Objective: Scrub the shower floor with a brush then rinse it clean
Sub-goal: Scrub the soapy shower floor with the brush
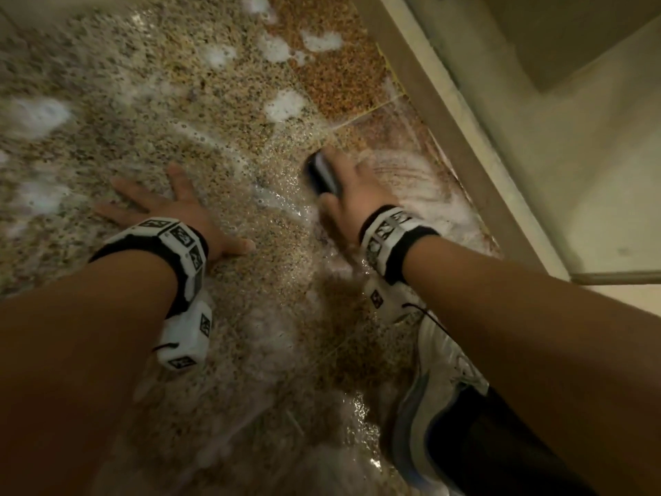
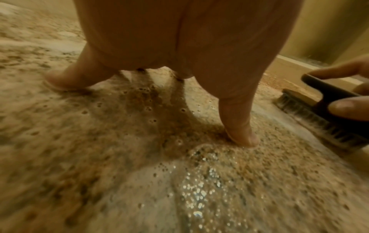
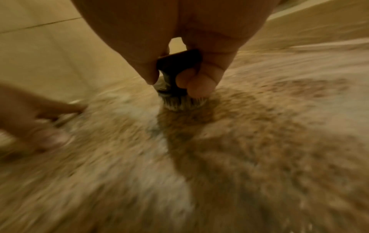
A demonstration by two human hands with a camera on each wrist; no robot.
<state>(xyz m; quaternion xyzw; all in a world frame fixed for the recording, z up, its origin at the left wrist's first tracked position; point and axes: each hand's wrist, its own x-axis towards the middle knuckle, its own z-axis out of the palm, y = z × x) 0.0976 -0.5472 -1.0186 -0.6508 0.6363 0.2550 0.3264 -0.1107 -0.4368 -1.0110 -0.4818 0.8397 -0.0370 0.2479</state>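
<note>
A: Bathroom, mid-scrub. We see the right hand (image 1: 352, 187) wrapped round the dark, block-backed scrub brush (image 1: 322, 173), thumb on one side and fingers curled on the other, bristles down on the wet, speckled pebble-grain shower floor (image 1: 221, 112), just beside the pale stone kerb (image 1: 461, 145).

B: And the left hand (image 1: 171, 209)?

A: Spread flat, fingers splayed, palm pressed on the floor as a prop. It holds nothing. Wrist view shows fingertips (image 2: 242, 138) planted in sudsy water.

B: So where are we w/ the task?

A: We judge it's the scrubbing stage; white foam patches (image 1: 282, 103) lie across the floor, so rinsing looks not yet begun.

B: Risks?

A: Slip, mainly. We're leaning weight on a palm set in soap film, so it could slide out. The white trainer (image 1: 443, 374) stands in the same suds; same hazard. Brush is v. close to the kerb, so knuckles may hit it on a hard stroke. Wet handle could also twist in the grip. Far foam patches might get missed, leaving residue at rinse.
</note>
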